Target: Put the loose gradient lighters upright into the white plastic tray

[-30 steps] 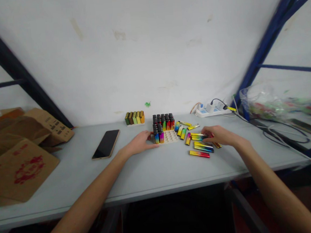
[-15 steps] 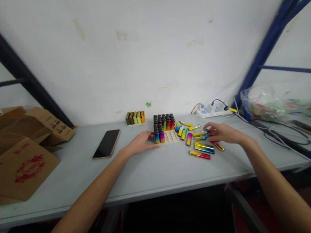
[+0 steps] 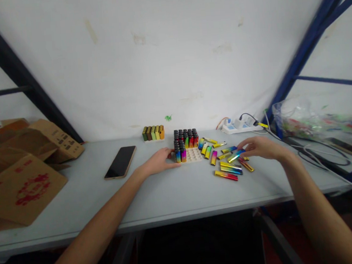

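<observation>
A white tray with round holes [image 3: 193,155] stands on the table, its back and left rows filled with upright, black-topped, colourful lighters [image 3: 186,137]. My left hand [image 3: 160,161] holds the tray's left side, thumb at the front corner and fingers behind. To the right of the tray lie several loose lighters in shiny yellow, blue, pink and red [image 3: 226,175]. Over this pile my right hand [image 3: 258,148] pinches the end of a yellow-and-blue lighter [image 3: 235,156] between thumb and fingers. That lighter is tilted, and its far end points left.
A second block of green-to-orange lighters [image 3: 153,133] stands by the wall. On the left are a phone [image 3: 120,163] and cardboard boxes [image 3: 25,188]. A power strip [image 3: 242,124] with cables [image 3: 314,149] and a clear plastic bag [image 3: 296,114] sit at the right.
My right hand has shifted slightly right and now has a yellow-and-blue lighter turned at an angle in its fingers. Some loose lighters under it have moved. My left hand stays at the tray.
</observation>
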{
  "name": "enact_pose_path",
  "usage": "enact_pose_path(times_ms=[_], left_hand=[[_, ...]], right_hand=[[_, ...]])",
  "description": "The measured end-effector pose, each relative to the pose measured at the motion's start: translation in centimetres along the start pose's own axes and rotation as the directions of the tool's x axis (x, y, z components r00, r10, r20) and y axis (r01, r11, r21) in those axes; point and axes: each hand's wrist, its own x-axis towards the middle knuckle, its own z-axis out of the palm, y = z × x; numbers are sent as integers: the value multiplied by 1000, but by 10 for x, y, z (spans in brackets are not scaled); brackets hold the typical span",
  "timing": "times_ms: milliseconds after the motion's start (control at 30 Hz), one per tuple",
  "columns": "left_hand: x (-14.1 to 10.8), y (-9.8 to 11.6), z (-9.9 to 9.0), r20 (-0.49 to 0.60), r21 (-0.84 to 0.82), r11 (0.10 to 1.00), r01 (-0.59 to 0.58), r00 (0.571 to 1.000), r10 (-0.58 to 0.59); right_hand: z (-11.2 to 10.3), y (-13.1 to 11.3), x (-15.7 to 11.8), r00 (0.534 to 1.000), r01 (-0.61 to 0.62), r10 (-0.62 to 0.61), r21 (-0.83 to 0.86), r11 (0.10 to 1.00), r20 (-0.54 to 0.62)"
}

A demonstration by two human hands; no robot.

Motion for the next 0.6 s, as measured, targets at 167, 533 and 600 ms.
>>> enact_pose_path(times_ms=[167,533,600], left_hand=[[1,-2,1,-13,-8,1000,-13,1000,13],[1,-2,2,-15,-13,1000,-17,1000,16],[1,-2,1,-16,-5,1000,-17,1000,17]], right_hand=[[9,-4,6,995,99,-89,272,957,-51],[40,-84,44,965,230,-30,780,582,-262],[41,-107,52,964,262,-107,813,520,-242]])
